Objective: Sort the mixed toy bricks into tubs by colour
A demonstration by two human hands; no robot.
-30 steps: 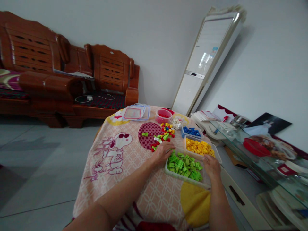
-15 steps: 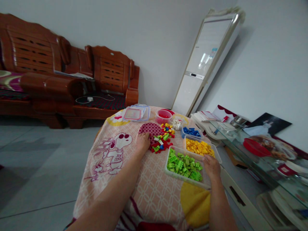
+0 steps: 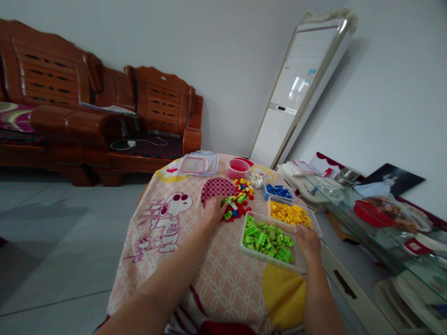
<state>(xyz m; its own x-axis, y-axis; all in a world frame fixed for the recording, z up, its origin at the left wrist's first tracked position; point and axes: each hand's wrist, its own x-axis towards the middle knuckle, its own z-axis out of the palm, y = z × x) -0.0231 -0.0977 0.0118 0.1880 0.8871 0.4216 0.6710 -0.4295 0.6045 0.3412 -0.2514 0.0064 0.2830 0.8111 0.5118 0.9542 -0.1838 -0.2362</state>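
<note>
My left hand (image 3: 213, 209) is at the left edge of a loose pile of mixed toy building bricks (image 3: 240, 199). Its fingers are pinched at a small green brick (image 3: 225, 201). Part of the pile lies hidden behind the fingertips. On the right, my right hand (image 3: 308, 241) grips the right rim of a clear plastic container (image 3: 272, 261), thumb and fingers closed over the edge. Green bricks (image 3: 266, 239) fill much of that container. Just behind it stands another clear container with yellow bricks (image 3: 290, 213).
Blue bricks (image 3: 278, 191) sit in a further container, white bricks (image 3: 257, 179) in a bag beside it. A round tub (image 3: 238, 169) holds red bricks. Stacked lids (image 3: 194, 164) lie at the back left. A glass-topped cabinet (image 3: 352, 218) borders the table's right side.
My left hand has moved slightly right, from the dark red printed circle to the edge of the mixed pile, closing at a green brick. My right hand stays on the container rim.
</note>
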